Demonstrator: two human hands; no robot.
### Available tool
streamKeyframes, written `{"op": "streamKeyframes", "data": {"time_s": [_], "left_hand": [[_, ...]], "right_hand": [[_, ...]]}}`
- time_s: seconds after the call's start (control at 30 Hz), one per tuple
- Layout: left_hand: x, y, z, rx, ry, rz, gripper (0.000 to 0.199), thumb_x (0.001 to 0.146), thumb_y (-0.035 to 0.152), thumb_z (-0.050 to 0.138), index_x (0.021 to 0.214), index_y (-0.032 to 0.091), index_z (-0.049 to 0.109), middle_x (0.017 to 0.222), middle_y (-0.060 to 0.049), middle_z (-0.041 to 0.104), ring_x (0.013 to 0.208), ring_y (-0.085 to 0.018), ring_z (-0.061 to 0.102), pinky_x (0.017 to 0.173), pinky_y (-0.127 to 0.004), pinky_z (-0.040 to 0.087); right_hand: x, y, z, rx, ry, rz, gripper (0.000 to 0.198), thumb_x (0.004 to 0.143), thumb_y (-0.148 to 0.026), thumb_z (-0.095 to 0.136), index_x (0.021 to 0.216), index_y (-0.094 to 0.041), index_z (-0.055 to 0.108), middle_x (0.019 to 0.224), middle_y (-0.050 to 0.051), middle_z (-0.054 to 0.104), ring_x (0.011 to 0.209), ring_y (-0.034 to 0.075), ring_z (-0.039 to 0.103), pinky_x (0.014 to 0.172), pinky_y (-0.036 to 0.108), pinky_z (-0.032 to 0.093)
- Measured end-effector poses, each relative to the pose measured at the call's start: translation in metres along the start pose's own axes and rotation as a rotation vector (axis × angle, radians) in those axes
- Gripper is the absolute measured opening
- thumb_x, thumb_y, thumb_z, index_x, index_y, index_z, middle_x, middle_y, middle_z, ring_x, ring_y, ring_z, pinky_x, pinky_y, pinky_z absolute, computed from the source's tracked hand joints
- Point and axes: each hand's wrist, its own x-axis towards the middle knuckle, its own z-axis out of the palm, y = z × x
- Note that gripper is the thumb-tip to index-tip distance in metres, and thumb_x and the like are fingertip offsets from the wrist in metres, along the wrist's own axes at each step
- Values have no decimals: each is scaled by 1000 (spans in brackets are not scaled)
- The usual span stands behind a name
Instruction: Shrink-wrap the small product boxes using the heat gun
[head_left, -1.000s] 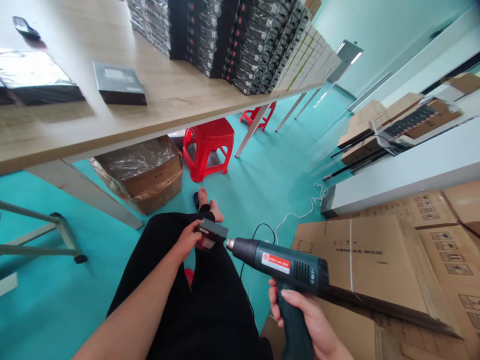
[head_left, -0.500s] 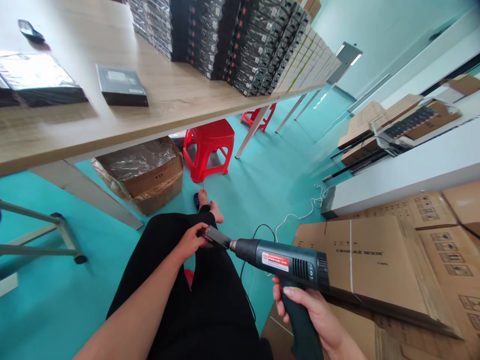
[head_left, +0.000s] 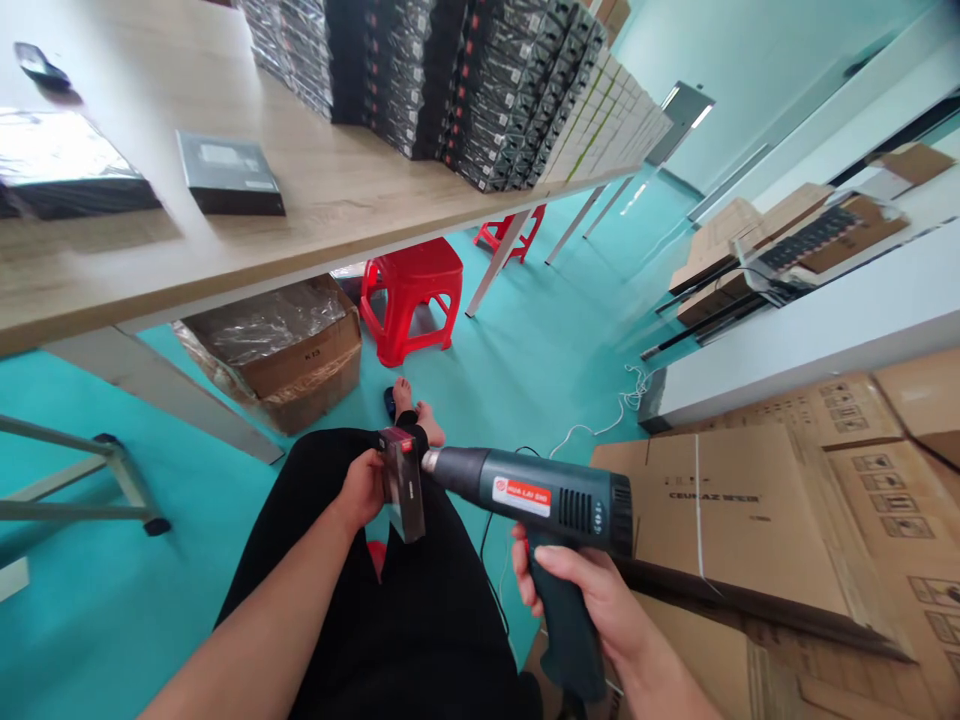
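Note:
My left hand [head_left: 363,488] grips a small dark box [head_left: 405,492] with a red patch near its top, held tilted above my lap. Its fingers are wrapped around the left side of the box and partly hidden behind it. My right hand [head_left: 577,580] is closed on the handle of a dark green heat gun [head_left: 540,494] with a red and white label. The gun points left, its metal nozzle [head_left: 430,461] close beside the box's upper right edge. Whether the nozzle touches the box I cannot tell.
A wooden table [head_left: 330,195] bears tall stacks of wrapped black boxes [head_left: 502,100] and a single flat box [head_left: 229,172]. Beneath stand an open carton [head_left: 315,360] and a red stool [head_left: 416,300]. Large cardboard cartons [head_left: 735,510] lie at right; a white cord [head_left: 592,430] crosses the floor.
The box in my left hand has turned, from nearly edge-on to showing a broad long side and its red patch. My right hand has moved the heat gun left and slightly up.

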Motion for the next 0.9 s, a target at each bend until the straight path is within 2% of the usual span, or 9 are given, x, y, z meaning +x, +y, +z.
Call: {"op": "streamKeyframes", "data": {"time_s": [0.13,0.2,0.3,0.37,0.47,0.6,0.67,0.77,0.9], "left_hand": [[-9,8,-2,-159,-72,-29,30,67,30,49,86,11,63,72,-10,62,62,-23,61,54,-34,50],[-11,10,-5,-208,-127,-50,42,73,43,52,99,11,62,83,-13,65,71,-25,63,59,-37,52],[-14,13,-7,-263,-179,-68,59,73,62,55,105,13,61,90,-15,66,79,-29,63,64,-41,54],[-15,14,-6,-286,-164,-57,59,72,65,57,102,14,62,86,-13,67,77,-28,64,63,-40,54],[-16,16,-2,-290,-130,-50,49,73,59,61,94,15,64,78,-9,67,71,-25,64,60,-35,54],[-17,15,-1,-249,-163,-102,52,73,59,61,96,13,64,80,-11,68,73,-27,65,62,-38,54],[-19,12,-1,-155,-164,-122,45,73,50,66,96,11,64,80,-12,68,74,-28,65,65,-39,54],[-23,7,6,39,-166,-72,34,71,33,70,97,12,62,81,-11,68,71,-25,65,67,-36,54],[-30,0,17,142,-129,-72,32,74,35,65,97,14,59,77,-8,67,65,-22,64,64,-35,53]], "right_hand": [[-8,-1,4,-219,-217,113,30,77,-36,66,95,-12,66,83,8,64,68,16,60,64,27,47],[-15,4,-2,-304,-234,147,29,77,-38,66,89,-11,67,77,8,64,69,16,59,66,27,46],[-21,13,-15,-237,-117,162,30,80,-36,63,98,-12,66,84,9,65,70,16,59,67,28,47],[-21,19,-22,-127,-21,136,31,81,-33,60,106,-14,63,91,9,64,71,16,60,64,29,47],[-18,25,-30,-3,91,81,29,83,-29,57,109,-14,60,92,9,64,70,16,59,60,27,47],[-13,30,-39,95,181,1,29,85,-30,54,108,-14,60,90,9,63,69,16,58,58,27,47],[-11,31,-43,149,224,-7,29,85,-32,54,108,-14,60,89,8,63,69,16,58,58,26,47],[-9,31,-49,212,263,8,30,84,-33,56,107,-14,60,89,7,62,69,15,57,58,25,46],[-8,29,-55,219,288,2,33,81,-32,59,108,-14,60,89,8,62,70,16,57,57,25,47]]}}
